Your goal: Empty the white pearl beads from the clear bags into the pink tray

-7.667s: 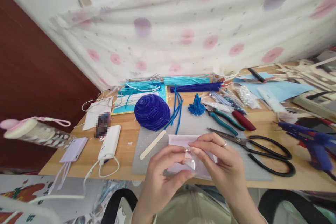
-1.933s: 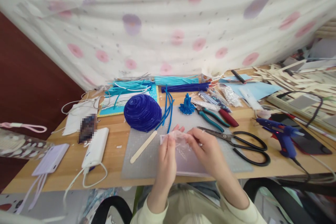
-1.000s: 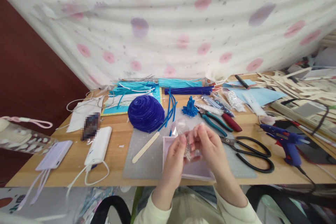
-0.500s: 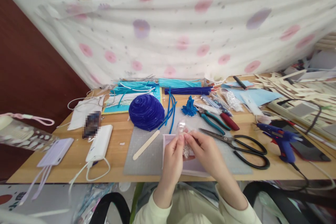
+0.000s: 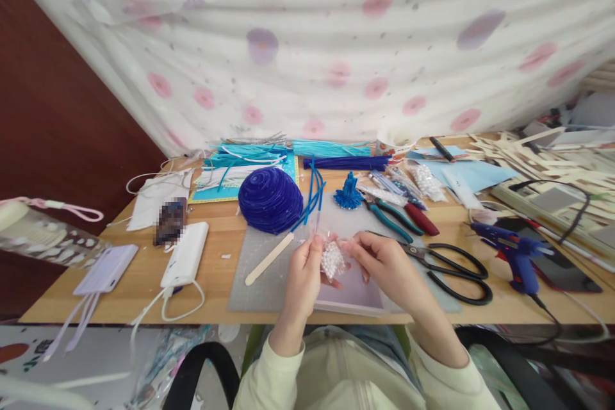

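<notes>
Wooden desk (image 5: pixel 218 240) | left hand (image 5: pixel 302 269), right hand (image 5: pixel 384 261) — both pinching clear bag of white beads (image 5: pixel 332 261) | lower-left lettering (image 5: pixel 45 347) illegible

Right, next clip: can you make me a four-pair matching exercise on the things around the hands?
Things
1. bag of white beads
2. lilac tray
3. flat stick
4. glue gun

Places and states
A. blue, to the right of the scissors
B. lying on the grey mat, partly hidden by the hands
C. raised between the left hand and the right hand
D. lying just left of the left hand

Right pairs: 1-C, 2-B, 3-D, 4-A
</notes>
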Available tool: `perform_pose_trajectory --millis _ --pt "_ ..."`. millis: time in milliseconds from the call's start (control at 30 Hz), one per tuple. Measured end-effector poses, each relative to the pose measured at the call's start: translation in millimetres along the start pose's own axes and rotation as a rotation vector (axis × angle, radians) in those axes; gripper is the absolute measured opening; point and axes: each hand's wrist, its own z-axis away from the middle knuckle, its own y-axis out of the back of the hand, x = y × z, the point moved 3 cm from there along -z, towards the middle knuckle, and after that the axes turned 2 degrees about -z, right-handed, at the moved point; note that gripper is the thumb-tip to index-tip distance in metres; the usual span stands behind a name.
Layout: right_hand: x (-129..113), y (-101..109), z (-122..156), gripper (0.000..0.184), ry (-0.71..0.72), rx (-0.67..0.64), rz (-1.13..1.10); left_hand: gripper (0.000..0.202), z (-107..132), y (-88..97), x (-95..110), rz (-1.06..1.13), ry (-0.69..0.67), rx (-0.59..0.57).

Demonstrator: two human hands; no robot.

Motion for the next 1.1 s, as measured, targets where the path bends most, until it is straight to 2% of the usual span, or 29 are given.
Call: perform_pose_trajectory --millis 167,300,400,500,600,700,833,1100 --pt "-0.5 7.0 -1.3 0.049 -0.001 -0.025 -0.013 0.067 -3.0 -0.2 3.2 0.03 0.047 -0.045" --pt "0.2 1.8 4.8 0.061 0.015 0.129 -0.098 0.07 -2.1 -1.6 6.8 0.047 0.04 0.02" --pt "-0.8 -10.7 10.2 0.052 0.069 0.212 0.041 0.068 3.2 -3.7 9.2 0.024 0.007 0.075" --pt "-0.5 -23.9 11.7 0.037 0.124 0.155 0.156 0.062 9.9 -7.1 9.8 0.003 -0.013 0.088" --pt "1.9 -26.8 10.8 0.03 0.154 0.101 0.138 0.064 13.0 -10.5 7.4 0.062 0.014 0.053" --pt "4.1 -21.2 8.9 0.034 0.142 0.094 0.109 0.066 11.3 -12.2 3.8 0.129 0.045 0.005" --pt "3.7 -14.7 6.1 0.037 0.133 0.078 0.104 0.067 7.4 -10.4 1.6 0.128 0.047 0.009" --pt "1.5 -4.7 4.3 0.041 0.07 -0.065 0.043 0.064 3.8 -3.8 3.2 0.172 0.083 -0.018"
